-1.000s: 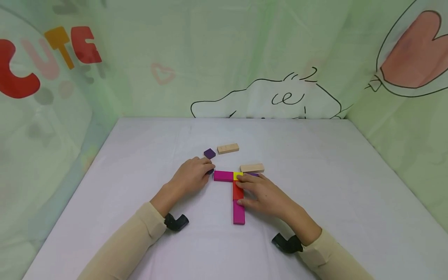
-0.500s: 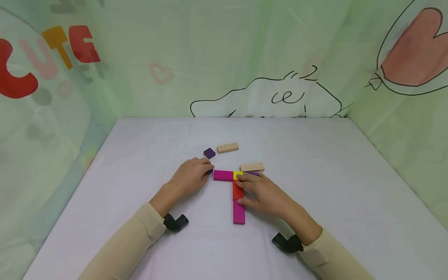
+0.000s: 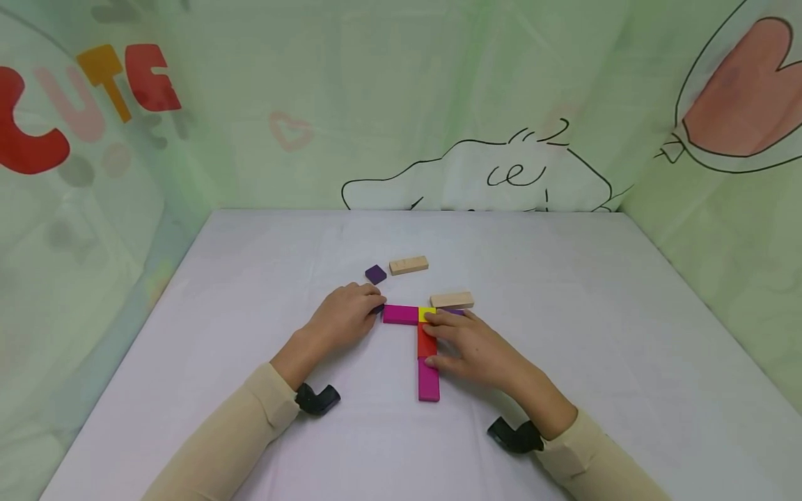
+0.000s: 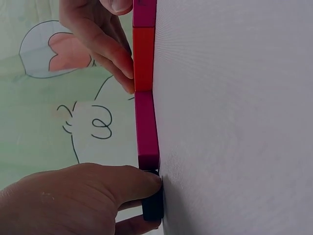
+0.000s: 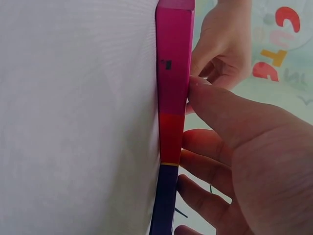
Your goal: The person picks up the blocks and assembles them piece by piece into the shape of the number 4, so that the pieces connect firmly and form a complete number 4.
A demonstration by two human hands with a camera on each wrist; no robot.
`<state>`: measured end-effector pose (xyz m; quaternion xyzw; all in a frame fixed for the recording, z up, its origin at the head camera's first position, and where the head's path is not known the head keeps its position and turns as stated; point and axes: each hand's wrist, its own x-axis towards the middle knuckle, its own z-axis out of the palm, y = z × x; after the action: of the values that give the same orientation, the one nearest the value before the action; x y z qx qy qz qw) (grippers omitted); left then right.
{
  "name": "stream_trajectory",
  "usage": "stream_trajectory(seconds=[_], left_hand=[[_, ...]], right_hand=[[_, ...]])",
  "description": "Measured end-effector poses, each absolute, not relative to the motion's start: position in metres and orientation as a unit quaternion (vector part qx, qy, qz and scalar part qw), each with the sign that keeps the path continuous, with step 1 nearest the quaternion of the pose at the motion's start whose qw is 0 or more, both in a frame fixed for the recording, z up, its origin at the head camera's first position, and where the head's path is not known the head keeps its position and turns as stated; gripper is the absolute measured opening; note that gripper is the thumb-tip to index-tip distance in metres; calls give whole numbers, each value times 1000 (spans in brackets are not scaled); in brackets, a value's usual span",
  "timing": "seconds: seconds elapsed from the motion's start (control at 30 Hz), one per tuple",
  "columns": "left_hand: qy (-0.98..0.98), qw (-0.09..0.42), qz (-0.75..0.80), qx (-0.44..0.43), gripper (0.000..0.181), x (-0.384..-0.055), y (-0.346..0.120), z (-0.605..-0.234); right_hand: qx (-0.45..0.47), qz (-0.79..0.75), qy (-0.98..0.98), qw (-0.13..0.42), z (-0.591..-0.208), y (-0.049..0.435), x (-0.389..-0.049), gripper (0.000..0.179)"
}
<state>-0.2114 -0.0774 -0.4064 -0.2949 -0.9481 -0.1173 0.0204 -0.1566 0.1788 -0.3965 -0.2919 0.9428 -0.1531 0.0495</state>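
Observation:
My left hand pinches a dark, nearly black block between thumb and fingers. It sits right at the left end of a magenta block. Rightward in that row come a small yellow block and a purple block, which is partly covered by my right hand in the head view. Below the yellow one, a red block and a second magenta block run toward me, making a T. The right hand's fingertips rest on the yellow, red and lower magenta blocks, its fingers spread.
Behind the row lies a plain wooden block. Farther back are another wooden block and a small dark purple piece. A white cloth covers the table, with a printed green curtain around its back and sides.
My left hand has edged slightly to the right with the dark block, closer to the magenta block's end. The right hand and the other blocks keep their places.

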Motion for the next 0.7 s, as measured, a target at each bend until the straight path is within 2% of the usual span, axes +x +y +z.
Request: stream_trajectory(seconds=[0.7], left_hand=[[-949, 16, -116, -293, 31, -211, -78, -407]], right_hand=[[-286, -154, 944, 54, -395, 178, -156, 61]])
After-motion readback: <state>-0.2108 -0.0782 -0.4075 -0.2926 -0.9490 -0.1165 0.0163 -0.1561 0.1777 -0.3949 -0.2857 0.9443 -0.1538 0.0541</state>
